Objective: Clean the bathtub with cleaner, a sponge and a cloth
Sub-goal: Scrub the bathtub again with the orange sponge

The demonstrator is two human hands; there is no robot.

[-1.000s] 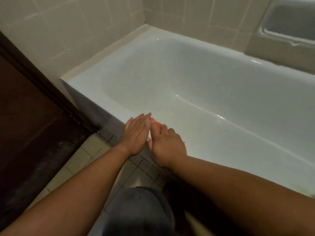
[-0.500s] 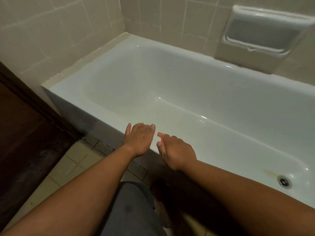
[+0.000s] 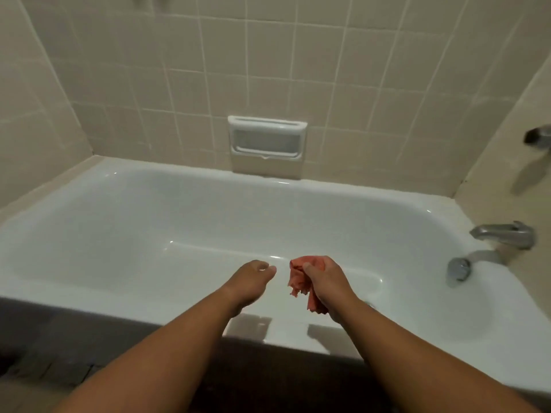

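Gripping a crumpled red cloth (image 3: 298,278) in its curled fingers, the right hand (image 3: 326,286) hangs over the inside of the white bathtub (image 3: 119,302), near the front rim; the ragged ends of the cloth fall below the fist; the left hand (image 3: 249,280), just beside it, has loosely curled fingers and holds nothing; both hands are apart; the glossy bathtub floor shows light reflections; a recessed soap dish (image 3: 267,138) sits in the tiled wall behind; a metal spout (image 3: 501,234) stands over the right end.

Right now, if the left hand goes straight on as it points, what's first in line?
The left hand would probably meet the bathtub first, its floor or far wall; depth is unclear. Nothing lies between. The cloth in the right hand is off to one side.
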